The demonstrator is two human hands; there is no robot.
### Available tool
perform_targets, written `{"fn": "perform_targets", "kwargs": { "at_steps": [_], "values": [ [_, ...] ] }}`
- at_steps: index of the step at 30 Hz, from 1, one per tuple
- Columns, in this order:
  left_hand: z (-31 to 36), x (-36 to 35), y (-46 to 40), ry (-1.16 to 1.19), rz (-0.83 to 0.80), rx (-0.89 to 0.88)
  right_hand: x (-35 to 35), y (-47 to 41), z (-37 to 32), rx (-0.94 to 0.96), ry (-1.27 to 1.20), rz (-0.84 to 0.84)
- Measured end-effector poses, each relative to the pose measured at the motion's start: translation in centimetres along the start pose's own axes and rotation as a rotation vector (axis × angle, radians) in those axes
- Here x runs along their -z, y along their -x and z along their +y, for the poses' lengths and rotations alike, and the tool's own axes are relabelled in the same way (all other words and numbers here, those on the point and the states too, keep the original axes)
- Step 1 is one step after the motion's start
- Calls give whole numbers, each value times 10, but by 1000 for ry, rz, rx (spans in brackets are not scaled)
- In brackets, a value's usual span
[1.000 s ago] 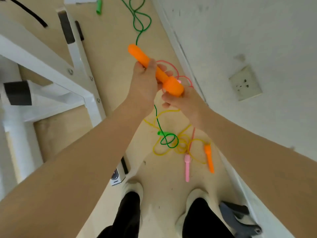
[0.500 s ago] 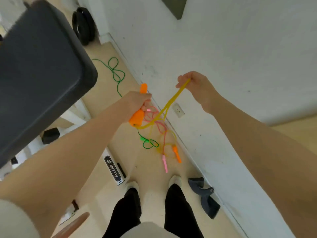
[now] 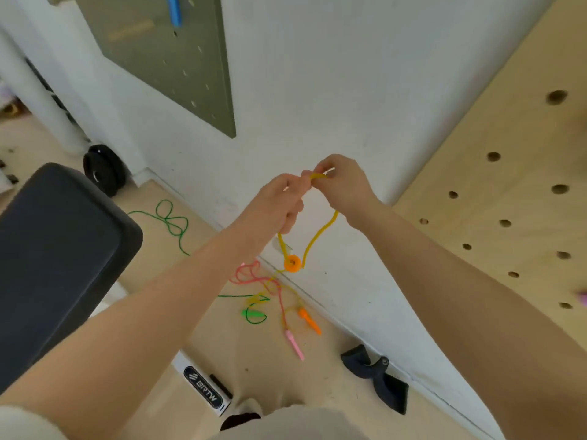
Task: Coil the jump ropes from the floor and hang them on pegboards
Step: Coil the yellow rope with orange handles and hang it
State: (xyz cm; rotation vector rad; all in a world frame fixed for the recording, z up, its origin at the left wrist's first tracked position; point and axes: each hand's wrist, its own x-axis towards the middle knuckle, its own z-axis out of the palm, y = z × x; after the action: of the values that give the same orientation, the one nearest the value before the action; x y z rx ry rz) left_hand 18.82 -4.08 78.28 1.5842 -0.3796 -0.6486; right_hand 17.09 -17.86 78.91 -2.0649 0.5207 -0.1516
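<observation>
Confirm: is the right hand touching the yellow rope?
Touching. The head view shows the right hand pinching the yellow rope at the loop's top.

Your left hand (image 3: 279, 201) and right hand (image 3: 343, 185) meet mid-scene, pinching a rope (image 3: 320, 230) whose handle (image 3: 292, 262) hangs below them. Rope tangle (image 3: 270, 296) on floor (image 3: 270, 369) beneath, against the wall (image 3: 317, 90). Padded bench (image 3: 57, 249) left, one pegboard (image 3: 508, 173) right, another pegboard (image 3: 165, 58) far left.

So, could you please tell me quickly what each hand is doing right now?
Left hand: grips the yellow rope.
Right hand: pinches the same rope's top.
</observation>
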Motion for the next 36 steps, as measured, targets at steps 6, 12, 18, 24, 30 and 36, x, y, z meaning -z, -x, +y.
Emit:
{"fn": "perform_targets", "kwargs": {
  "at_steps": [6,12,18,24,30,36],
  "values": [
    [3,-18,6,365,64,-92,31,31,37,-156,-345,-138],
    [16,-1,6,759,248,-243,55,35,92,-95,328,-244],
    [22,15,0,733,150,-238,61,50,133,-241,288,-329],
    [9,20,-18,458,59,-65,47,35,78,24,162,-154],
    [11,53,-36,282,-167,-7,5,32,30,20,726,-294],
    [20,79,-42,-34,-447,39,-32,42,-28,-126,485,-145]
  ]
}}
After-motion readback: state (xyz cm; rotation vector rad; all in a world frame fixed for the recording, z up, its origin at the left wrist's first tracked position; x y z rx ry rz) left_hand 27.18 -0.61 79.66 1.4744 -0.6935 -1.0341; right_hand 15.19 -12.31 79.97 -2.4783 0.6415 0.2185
